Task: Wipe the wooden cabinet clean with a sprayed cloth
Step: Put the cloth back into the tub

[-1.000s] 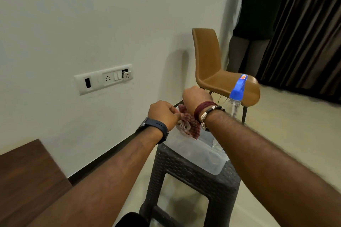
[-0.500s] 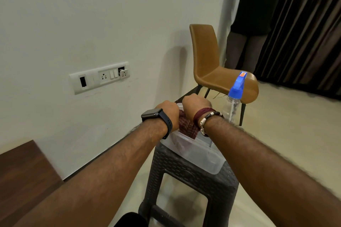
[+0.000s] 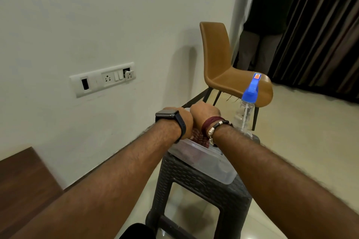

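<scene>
A red checked cloth point(image 3: 196, 137) hangs between my two hands into a clear plastic tub point(image 3: 217, 169) on a dark woven stool point(image 3: 194, 186). My left hand point(image 3: 184, 120), with a black watch on the wrist, and my right hand point(image 3: 204, 113), with maroon and beaded bands, both grip the cloth with curled fingers, knuckles touching. Most of the cloth is hidden behind my wrists. A clear spray bottle point(image 3: 245, 110) with a blue trigger head stands on the stool to the right of my hands. The dark wooden cabinet top point(image 3: 21, 184) shows at the lower left.
A tan chair point(image 3: 223, 72) stands by the wall behind the stool. A person's legs point(image 3: 256, 50) are at the far right next to dark curtains point(image 3: 320, 25). A switch plate point(image 3: 103, 79) is mounted on the white wall. Beige floor spreads to the right.
Both hands have dropped with the cloth from above the tub down into it, and have closed together until they touch.
</scene>
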